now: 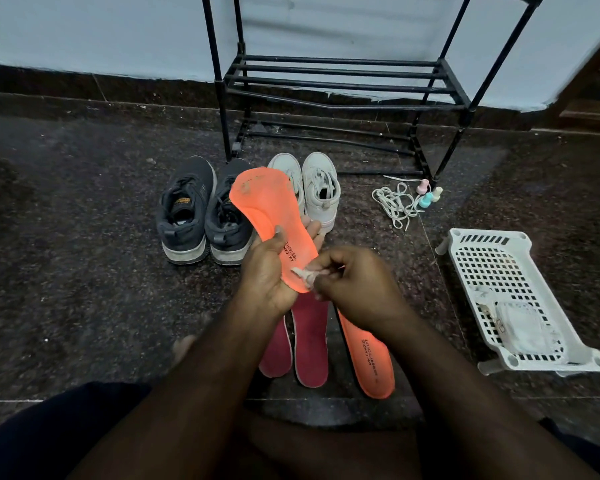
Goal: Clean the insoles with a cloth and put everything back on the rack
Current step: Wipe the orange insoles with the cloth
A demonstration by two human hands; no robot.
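My left hand (267, 271) grips an orange insole (269, 209) by its heel end, toe pointing up and away. My right hand (350, 282) pinches a small white cloth (303, 274) against the heel of that insole. On the floor below lie a second orange insole (369, 358) and two dark pink insoles (309, 344), partly hidden by my arms. A black metal rack (340, 81) stands against the wall behind, its shelves bare.
A pair of dark grey sneakers (201, 209) and a pair of white sneakers (321, 185) stand in front of the rack. White laces (394, 202) and small pastel bottles (428, 195) lie to the right. A white perforated basket (489, 268) holds white cloths.
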